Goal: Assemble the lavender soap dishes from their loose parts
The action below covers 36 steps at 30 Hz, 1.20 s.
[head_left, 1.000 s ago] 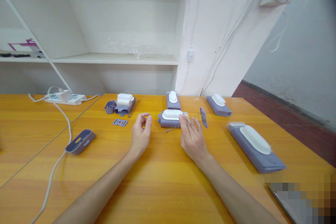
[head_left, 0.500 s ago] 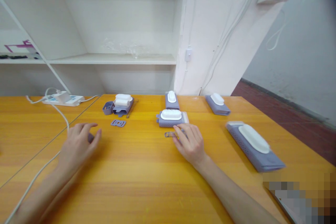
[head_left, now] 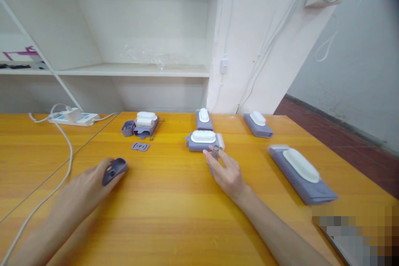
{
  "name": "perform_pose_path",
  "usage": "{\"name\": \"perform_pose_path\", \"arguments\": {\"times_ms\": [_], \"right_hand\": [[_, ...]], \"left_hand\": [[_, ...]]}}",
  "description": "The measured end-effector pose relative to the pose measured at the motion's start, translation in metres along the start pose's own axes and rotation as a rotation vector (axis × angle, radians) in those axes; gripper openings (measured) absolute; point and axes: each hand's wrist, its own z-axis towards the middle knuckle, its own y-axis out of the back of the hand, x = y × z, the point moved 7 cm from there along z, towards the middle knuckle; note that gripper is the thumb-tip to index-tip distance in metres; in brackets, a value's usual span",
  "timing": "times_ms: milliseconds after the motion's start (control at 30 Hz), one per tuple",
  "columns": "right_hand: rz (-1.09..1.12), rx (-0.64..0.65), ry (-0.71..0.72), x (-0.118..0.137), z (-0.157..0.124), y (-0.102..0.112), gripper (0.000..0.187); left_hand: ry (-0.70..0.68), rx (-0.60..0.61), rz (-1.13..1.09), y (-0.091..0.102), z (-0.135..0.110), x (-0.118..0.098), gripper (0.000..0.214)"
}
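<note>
My left hand [head_left: 89, 183] is closed on a small, hollow grey-purple plastic cap [head_left: 115, 170], held with its open side showing. Between the fingertips of my right hand [head_left: 229, 172] stands a metal coil spring [head_left: 215, 152]. A sliver of bluish-grey material shows under those fingers; what it is I cannot make out. Just beyond the right hand lies a grey-purple case with a white bristled brush [head_left: 203, 136] on top. Farther left are a flat grey-purple plate with cutouts [head_left: 140, 146], a small square cup [head_left: 128, 128] and another case [head_left: 143, 132] carrying white pieces.
Beside the left case lies a thin spring [head_left: 156, 129]. More cases with white tops sit at the back [head_left: 204, 125], the back right [head_left: 258, 128] and the right [head_left: 302, 176]. A power strip [head_left: 85, 119] and white cable [head_left: 71, 153] occupy the left.
My right hand has picked the spring up off the table and now holds it upright. The left hand has turned, bringing the cap's hollow side into view.
</note>
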Motion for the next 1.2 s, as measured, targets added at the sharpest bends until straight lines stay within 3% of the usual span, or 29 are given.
{"name": "perform_pose_path", "arguments": {"times_ms": [67, 233, 400, 567, 667, 833, 1067, 1200], "right_hand": [[0.092, -0.006, -0.062, -0.002, 0.000, 0.000, 0.061], [0.261, -0.056, -0.251, -0.016, 0.001, -0.002, 0.063], [0.208, -0.187, -0.354, -0.033, -0.005, -0.003, 0.048], [0.106, -0.208, -0.553, -0.051, -0.017, -0.004, 0.030], [0.033, -0.203, -0.586, -0.052, -0.015, 0.001, 0.025], [0.060, -0.256, -0.618, -0.049, -0.009, 0.009, 0.019], [0.477, -0.240, -0.905, -0.065, -0.026, -0.017, 0.026], [0.588, -0.286, -0.932, -0.066, -0.029, -0.020, 0.031]], "left_hand": [[-0.085, 0.066, -0.021, -0.001, -0.005, -0.029, 0.048], [-0.291, 0.059, -0.109, -0.008, -0.007, -0.089, 0.044], [-0.462, 0.058, -0.161, -0.025, -0.001, -0.142, 0.040], [-0.622, 0.053, -0.224, -0.032, -0.004, -0.199, 0.039], [-0.677, 0.043, -0.227, -0.035, -0.005, -0.222, 0.041], [-0.722, -0.015, -0.285, -0.041, -0.004, -0.238, 0.046], [-0.776, -0.036, -0.370, -0.044, -0.015, -0.241, 0.049], [-0.771, -0.022, -0.425, -0.040, -0.017, -0.240, 0.050]]}}
